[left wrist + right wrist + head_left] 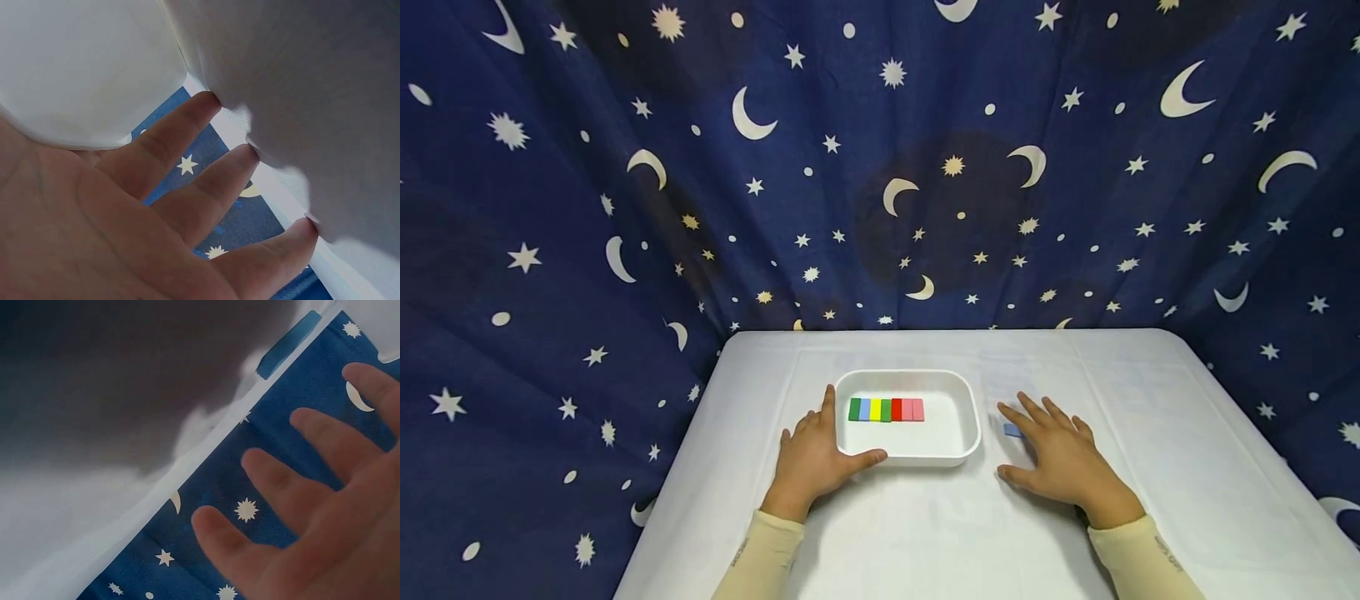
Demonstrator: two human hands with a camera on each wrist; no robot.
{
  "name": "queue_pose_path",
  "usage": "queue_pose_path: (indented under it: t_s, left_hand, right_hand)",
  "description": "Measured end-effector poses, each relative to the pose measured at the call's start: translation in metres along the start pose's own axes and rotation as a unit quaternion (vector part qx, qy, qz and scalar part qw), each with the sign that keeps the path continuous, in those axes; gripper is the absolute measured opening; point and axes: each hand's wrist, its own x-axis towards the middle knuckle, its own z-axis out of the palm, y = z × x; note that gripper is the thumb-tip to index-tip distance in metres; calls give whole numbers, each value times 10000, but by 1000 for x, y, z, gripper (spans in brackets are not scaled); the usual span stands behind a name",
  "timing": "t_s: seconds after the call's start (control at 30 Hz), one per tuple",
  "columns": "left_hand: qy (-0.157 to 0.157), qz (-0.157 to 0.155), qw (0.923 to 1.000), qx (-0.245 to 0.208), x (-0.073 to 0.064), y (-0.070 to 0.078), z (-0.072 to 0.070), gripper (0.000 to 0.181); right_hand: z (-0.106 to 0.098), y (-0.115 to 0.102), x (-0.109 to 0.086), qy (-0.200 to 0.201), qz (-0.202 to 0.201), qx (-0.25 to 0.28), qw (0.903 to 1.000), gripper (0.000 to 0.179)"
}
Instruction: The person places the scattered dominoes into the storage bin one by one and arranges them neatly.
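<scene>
My left hand [815, 460] rests against the near left corner of a white tray [904, 457], index finger along its left side and thumb at its front rim. In the left wrist view, the other fingertips [240, 156] touch the white cloth beside the tray. Inside the tray lies a row of coloured tiles [876, 410]: green, blue, yellow, green, red and pink. To the tray's right, my right hand [1060, 457] hovers with fingers spread over a blue tile [1012, 430], partly hidden by it. The right wrist view shows that blue tile [289, 345] on the cloth, apart from the visible fingers.
A white cloth [940, 533] covers the table under the tray and the loose tile. Behind and at the sides hangs a dark blue curtain [850, 167] with moons and stars. The table's back edge meets the curtain.
</scene>
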Motion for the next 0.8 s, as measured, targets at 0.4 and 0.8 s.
queue_pose_path:
  t_s: [0.4, 0.8]
  left_hand:
    - [2, 10, 10000, -48, 0, 1, 0, 149]
    - [-31, 35, 10000, 5, -2, 2, -3, 153]
  right_hand:
    - [-1, 0, -5, -476, 38, -183, 9987, 91]
    - [-1, -1, -5, -295, -134, -182, 9993, 79]
